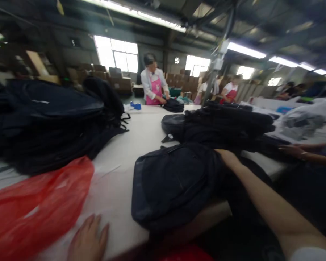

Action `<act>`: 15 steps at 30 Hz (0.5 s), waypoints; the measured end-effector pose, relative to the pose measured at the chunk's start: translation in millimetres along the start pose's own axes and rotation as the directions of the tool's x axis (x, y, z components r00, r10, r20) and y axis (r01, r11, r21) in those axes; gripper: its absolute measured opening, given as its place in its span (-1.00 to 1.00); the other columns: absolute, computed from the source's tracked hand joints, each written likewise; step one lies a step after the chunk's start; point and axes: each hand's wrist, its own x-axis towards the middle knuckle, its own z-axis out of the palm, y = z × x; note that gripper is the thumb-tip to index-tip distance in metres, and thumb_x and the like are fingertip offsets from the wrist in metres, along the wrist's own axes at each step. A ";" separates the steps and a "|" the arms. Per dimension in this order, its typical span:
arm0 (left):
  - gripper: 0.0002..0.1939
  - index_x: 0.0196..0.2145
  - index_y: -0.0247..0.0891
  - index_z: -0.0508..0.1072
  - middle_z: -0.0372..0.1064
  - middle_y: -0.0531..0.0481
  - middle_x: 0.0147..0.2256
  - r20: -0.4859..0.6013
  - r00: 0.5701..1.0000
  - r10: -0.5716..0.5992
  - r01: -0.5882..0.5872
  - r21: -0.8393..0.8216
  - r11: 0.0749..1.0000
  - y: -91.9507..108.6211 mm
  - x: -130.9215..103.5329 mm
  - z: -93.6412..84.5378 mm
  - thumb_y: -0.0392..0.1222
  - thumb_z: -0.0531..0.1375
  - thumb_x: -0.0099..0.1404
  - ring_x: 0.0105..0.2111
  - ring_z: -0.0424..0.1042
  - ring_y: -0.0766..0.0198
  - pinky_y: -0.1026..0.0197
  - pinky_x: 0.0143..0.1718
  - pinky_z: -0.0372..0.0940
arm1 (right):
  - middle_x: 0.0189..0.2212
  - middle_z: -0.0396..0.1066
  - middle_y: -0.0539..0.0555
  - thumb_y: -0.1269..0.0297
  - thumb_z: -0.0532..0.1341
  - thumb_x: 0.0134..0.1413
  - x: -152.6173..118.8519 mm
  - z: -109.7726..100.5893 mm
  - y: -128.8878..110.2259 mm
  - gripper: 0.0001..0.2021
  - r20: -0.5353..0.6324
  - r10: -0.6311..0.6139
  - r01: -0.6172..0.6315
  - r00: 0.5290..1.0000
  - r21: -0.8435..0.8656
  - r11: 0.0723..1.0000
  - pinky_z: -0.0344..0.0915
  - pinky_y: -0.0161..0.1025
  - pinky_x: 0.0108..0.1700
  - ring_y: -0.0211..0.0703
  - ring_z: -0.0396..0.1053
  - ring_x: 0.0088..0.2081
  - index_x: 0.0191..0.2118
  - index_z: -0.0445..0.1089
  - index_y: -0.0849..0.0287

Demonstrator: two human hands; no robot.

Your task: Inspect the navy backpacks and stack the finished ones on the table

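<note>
A dark navy backpack (174,181) lies on the white table in front of me, its bottom end toward the left. My right hand (229,159) grips it at its right end; the fingertips are partly hidden against the fabric. Low in the view, my left hand (88,239) rests near the table's front edge with its fingers apart, holding nothing. Just left of that hand spreads a crumpled red plastic bag (51,203).
A tall pile of dark backpacks (51,119) stands at the left, another pile (222,123) behind my backpack. Clear plastic (301,119) lies at the right near a co-worker's hand (293,150). Across the white table (141,125), a person in a pink apron (155,87) handles a dark bag.
</note>
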 end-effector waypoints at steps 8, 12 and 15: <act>-0.51 0.10 -0.34 0.26 0.34 -0.31 0.04 -0.412 0.911 0.023 -0.141 -0.258 0.956 32.2 -8.5 -9.1 0.01 -0.01 0.33 0.07 0.32 -0.05 -0.14 0.10 0.24 | -0.23 0.45 0.17 0.14 0.14 0.14 -52.8 -19.1 -22.4 -0.68 -0.559 -0.122 0.169 0.820 0.033 0.985 0.35 -0.07 -0.12 -0.01 0.41 -0.22 -0.08 0.42 0.20; -0.60 0.09 -0.23 0.29 0.33 -0.18 0.07 -0.320 0.886 0.336 -0.437 -0.332 0.836 108.0 -11.4 -51.4 -0.06 0.08 0.34 0.08 0.31 0.09 -0.01 0.12 0.24 | -0.16 0.44 0.11 0.14 0.19 0.16 -97.5 -24.3 -75.7 -0.76 -0.310 -0.499 0.540 0.810 0.058 0.840 0.35 -0.14 -0.05 -0.09 0.40 -0.13 -0.11 0.42 0.11; -0.60 0.06 -0.20 0.34 0.30 -0.14 0.10 -0.143 0.805 0.575 -0.589 -0.310 0.747 159.3 -9.1 -65.8 -0.10 0.16 0.28 0.10 0.28 0.06 -0.02 0.15 0.21 | -0.12 0.42 0.09 0.19 0.19 0.17 -119.8 -18.1 -102.1 -0.80 -0.057 -0.642 0.643 0.765 0.131 0.755 0.35 -0.17 -0.02 -0.14 0.38 -0.09 -0.12 0.43 0.08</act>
